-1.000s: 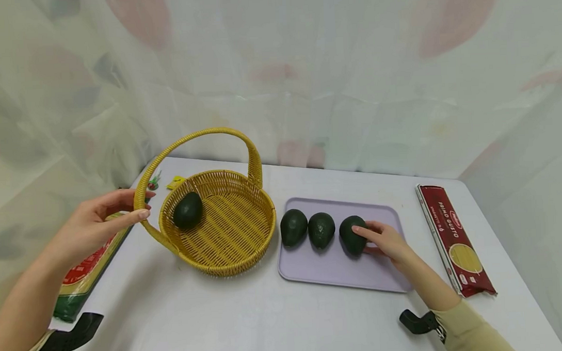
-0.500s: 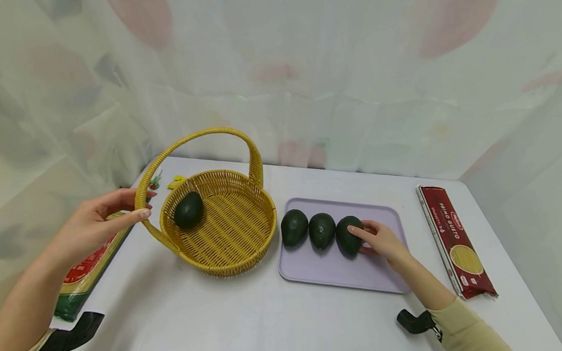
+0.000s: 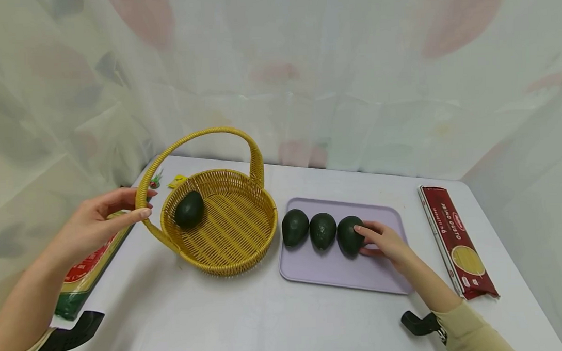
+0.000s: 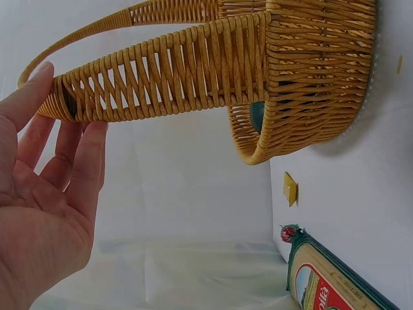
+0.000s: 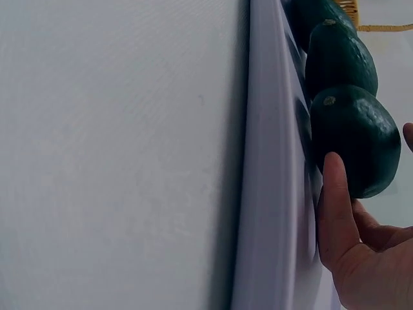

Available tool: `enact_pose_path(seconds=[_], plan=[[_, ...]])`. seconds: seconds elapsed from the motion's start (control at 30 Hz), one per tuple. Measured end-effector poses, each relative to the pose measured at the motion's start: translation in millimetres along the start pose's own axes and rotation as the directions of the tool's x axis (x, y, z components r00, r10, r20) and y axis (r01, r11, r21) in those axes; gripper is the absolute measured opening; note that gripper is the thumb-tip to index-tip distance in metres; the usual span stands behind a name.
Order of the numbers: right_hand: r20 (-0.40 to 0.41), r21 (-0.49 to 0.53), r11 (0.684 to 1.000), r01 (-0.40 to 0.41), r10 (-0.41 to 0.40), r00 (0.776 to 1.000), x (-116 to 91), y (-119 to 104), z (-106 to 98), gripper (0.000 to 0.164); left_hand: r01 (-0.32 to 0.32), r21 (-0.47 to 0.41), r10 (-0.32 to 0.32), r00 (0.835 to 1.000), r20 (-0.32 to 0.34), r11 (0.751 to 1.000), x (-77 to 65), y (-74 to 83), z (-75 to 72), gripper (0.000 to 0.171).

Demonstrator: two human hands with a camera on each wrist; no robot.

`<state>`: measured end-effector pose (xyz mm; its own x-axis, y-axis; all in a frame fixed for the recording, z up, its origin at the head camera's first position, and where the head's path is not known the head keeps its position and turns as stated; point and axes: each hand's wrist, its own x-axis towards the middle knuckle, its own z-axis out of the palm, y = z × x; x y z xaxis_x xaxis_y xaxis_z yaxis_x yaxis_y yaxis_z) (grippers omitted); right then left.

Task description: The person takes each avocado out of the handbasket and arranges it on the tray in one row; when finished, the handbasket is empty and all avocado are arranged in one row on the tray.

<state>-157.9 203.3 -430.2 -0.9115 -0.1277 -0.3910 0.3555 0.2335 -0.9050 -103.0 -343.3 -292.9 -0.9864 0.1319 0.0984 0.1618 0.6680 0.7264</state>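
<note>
My left hand (image 3: 108,217) pinches the side of the yellow wicker basket's handle (image 3: 144,188), thumb on the near side and fingers behind. The round basket (image 3: 222,229) stands on the white table with one dark green avocado (image 3: 189,209) at its left wall. Three more avocados lie in a row on a lilac tray (image 3: 331,274): the left one (image 3: 294,228), the middle one (image 3: 322,231) and the right one (image 3: 350,236). My right hand (image 3: 383,241) is at the right avocado's side, fingers loosely spread. In the right wrist view one fingertip (image 5: 333,165) overlaps that avocado (image 5: 355,139).
A red pack of spaghetti (image 3: 459,241) lies right of the tray. Another pasta pack, green and red (image 3: 86,270), lies at the left edge, partly behind my left arm. A small yellow packet (image 3: 177,181) and a small red and green item (image 3: 155,180) lie behind the basket.
My right hand moved the right avocado slightly left, closer to the middle one, then drew back a little to the right. The left hand and basket stayed put.
</note>
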Motion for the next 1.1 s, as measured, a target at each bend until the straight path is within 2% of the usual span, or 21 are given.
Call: enact_pose_path(seconds=[0.43, 0.9, 1.1], plan=[[0.027, 0.013, 0.999, 0.050, -0.050, 0.998, -3.3, 2.5, -1.8, 0.071, -0.002, -0.007, 0.002, 1.000, 0.009, 1.000, 0.5, -0.8, -0.3, 0.026], [-0.026, 0.007, 0.998, 0.058, -0.058, 0.998, -6.8, 1.8, 4.0, 0.068, 0.004, 0.000, -0.004, 1.000, 0.002, 1.000, 0.1, -1.0, -0.5, 0.027], [-0.036, 0.014, 0.999, 0.046, -0.045, 0.998, -4.5, 3.2, 1.6, 0.065, -0.013, -0.016, 0.013, 1.000, 0.006, 1.000, 0.3, -0.7, -0.5, 0.026]])
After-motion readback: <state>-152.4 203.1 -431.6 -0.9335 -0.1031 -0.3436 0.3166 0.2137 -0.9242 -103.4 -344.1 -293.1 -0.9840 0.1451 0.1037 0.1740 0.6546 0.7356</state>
